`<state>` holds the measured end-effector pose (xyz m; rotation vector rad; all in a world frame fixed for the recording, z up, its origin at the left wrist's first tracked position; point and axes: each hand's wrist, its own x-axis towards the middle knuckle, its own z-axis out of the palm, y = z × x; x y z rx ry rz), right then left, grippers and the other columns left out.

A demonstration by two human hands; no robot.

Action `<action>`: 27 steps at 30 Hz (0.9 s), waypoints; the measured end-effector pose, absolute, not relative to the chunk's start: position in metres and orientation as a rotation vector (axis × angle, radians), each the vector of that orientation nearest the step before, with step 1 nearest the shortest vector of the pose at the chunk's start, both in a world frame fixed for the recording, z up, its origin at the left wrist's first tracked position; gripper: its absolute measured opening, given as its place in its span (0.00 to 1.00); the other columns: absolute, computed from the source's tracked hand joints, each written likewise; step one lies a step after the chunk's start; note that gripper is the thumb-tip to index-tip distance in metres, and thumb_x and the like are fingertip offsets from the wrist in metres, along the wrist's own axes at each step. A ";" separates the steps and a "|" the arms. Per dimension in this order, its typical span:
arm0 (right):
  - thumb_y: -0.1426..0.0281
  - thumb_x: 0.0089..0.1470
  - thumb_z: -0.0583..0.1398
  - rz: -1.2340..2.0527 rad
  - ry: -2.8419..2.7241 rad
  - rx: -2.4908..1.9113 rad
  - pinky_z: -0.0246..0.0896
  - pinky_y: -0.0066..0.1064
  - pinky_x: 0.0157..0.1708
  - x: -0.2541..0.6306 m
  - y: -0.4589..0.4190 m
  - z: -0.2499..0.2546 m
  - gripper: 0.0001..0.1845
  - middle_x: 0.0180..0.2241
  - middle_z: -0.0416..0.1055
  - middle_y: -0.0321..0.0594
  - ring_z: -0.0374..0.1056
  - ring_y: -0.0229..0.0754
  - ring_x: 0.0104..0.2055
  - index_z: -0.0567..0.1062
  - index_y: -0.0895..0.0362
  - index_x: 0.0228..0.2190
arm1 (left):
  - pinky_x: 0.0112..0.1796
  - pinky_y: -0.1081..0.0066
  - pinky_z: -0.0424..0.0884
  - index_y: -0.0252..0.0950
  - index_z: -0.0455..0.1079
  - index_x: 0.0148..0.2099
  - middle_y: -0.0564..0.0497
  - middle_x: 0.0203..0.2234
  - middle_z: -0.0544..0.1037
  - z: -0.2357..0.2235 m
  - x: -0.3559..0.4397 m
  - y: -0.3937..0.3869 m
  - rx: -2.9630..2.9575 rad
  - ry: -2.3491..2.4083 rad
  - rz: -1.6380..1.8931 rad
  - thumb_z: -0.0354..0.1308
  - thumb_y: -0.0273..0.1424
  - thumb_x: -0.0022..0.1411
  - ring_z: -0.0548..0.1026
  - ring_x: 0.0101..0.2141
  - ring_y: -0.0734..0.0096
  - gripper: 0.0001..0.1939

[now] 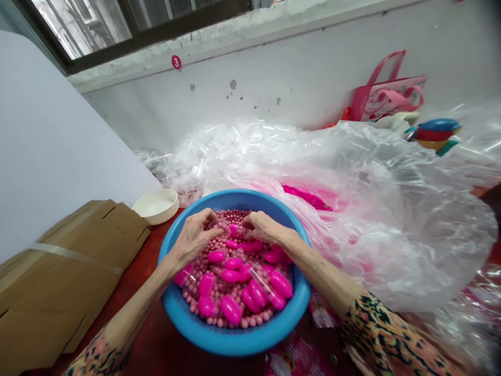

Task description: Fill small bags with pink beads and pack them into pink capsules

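The left hand (191,235) and right hand (266,227) curl inward, fingertips pinching a small clear plastic bag (221,225) between them, its long axis too crumpled to tell. Just below the hands, magenta oval capsules (230,309) lie at mixed angles on pink beads (235,219) in a blue plastic basin (235,339), with loose plastic sheeting (376,209) beyond the right hand

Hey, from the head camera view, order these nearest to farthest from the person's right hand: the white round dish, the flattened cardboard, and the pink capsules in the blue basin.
From the right hand:
1. Pink capsules, just beneath the hand, inside the blue basin.
2. White round dish, just outside the basin, to the left.
3. Flattened cardboard, farther left.
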<state>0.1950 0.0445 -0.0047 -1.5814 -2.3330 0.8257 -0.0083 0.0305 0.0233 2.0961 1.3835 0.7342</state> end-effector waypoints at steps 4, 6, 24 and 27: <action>0.65 0.59 0.57 0.677 -2.429 -1.654 0.65 0.43 0.44 0.189 0.039 -0.001 0.15 0.47 0.68 0.43 0.68 0.44 0.45 0.70 0.58 0.46 | 0.31 0.71 0.66 0.35 0.65 0.31 0.56 0.25 0.71 0.031 -0.012 0.008 1.909 1.335 0.828 0.59 0.32 0.53 0.70 0.28 0.71 0.07; 0.65 0.59 0.58 0.701 -2.513 -1.616 0.66 0.42 0.43 0.186 0.033 0.000 0.14 0.46 0.69 0.43 0.68 0.44 0.44 0.70 0.59 0.45 | 0.31 0.71 0.66 0.35 0.65 0.31 0.56 0.25 0.71 0.032 -0.015 0.000 1.834 1.319 0.857 0.60 0.31 0.51 0.70 0.28 0.71 0.07; 0.60 0.57 0.55 1.130 -1.770 -1.155 0.62 0.29 0.32 0.187 -0.020 0.009 0.18 0.32 0.72 0.37 0.66 0.36 0.30 0.72 0.61 0.42 | 0.35 0.69 0.71 0.36 0.63 0.33 0.54 0.26 0.75 0.026 -0.014 -0.059 1.279 1.028 1.022 0.62 0.31 0.53 0.76 0.30 0.70 0.10; 0.58 0.53 0.58 1.212 -1.582 -1.148 0.63 0.28 0.29 0.200 -0.059 0.016 0.21 0.34 0.72 0.39 0.66 0.35 0.28 0.71 0.59 0.43 | 0.36 0.71 0.72 0.36 0.64 0.35 0.53 0.29 0.76 0.030 -0.006 -0.073 1.215 0.912 1.003 0.63 0.29 0.54 0.76 0.32 0.70 0.09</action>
